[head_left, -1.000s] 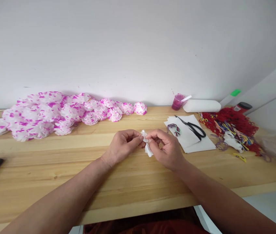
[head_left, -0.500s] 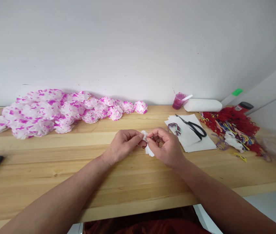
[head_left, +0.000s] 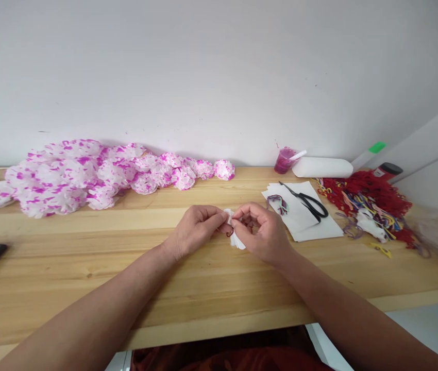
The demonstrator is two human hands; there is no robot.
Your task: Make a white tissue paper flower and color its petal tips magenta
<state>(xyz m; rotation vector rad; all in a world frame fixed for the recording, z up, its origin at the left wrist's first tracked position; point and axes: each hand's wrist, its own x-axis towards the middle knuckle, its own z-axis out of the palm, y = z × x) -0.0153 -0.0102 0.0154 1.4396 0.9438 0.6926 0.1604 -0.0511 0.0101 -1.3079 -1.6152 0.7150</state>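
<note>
Between my two hands, just above the wooden table [head_left: 188, 288], is a small piece of folded white paper [head_left: 237, 241] that fans out at its lower end. A short dark red string [head_left: 230, 233] shows at its middle, by my left fingertips. My left hand [head_left: 199, 225] is closed, thumb and fingers pinching at the paper's left side. From the other side my right hand [head_left: 260, 230] pinches the paper, its fingers curled. The fingertips hide the middle of the paper, so how the string runs there cannot be seen.
Pink-and-white paper flowers [head_left: 68, 178] lie heaped along the wall at left. On the right are white paper sheets [head_left: 300, 226], black scissors [head_left: 307, 201], short yarn pieces [head_left: 279, 203], a cup of pink liquid [head_left: 284, 162], a white roll [head_left: 322, 167] and red yarn [head_left: 381, 193].
Both hands stay at almost the same place. The string's visible part by the left fingertips has changed shape slightly, and the camera view has shifted a little.
</note>
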